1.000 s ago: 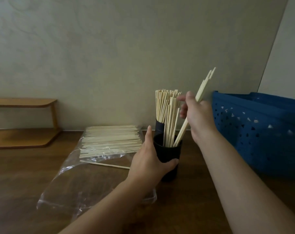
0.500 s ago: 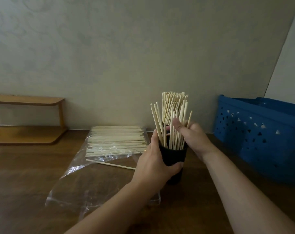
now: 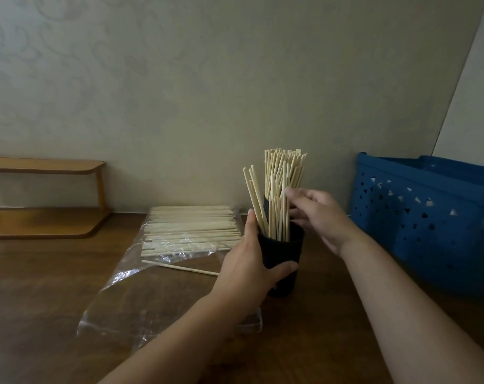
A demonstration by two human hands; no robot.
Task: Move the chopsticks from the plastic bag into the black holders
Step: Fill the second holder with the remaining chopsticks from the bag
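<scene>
A black holder (image 3: 283, 253) stands on the table with several pale chopsticks (image 3: 275, 209) upright in it. My left hand (image 3: 249, 270) grips its side, thumb on the front. My right hand (image 3: 315, 214) hovers just right of the holder, its fingertips touching the standing chopsticks; its fingers look loosely spread and hold nothing I can see. A second black holder (image 3: 266, 203), packed with chopsticks (image 3: 286, 167), stands right behind the first, mostly hidden. To the left lies a clear plastic bag (image 3: 130, 295) with a stack of chopsticks (image 3: 191, 228) at its far end.
One loose chopstick (image 3: 179, 268) lies on the bag in front of the stack. A blue perforated basket (image 3: 426, 217) stands at the right, close to my right arm. A low wooden shelf (image 3: 41, 198) sits at the back left against the wall. The table (image 3: 35, 300) is dark wood.
My right hand lowered a bunch of chopsticks into the front holder, let go, and now sits beside the sticks with fingers spread. My left hand kept its grip on the holder.
</scene>
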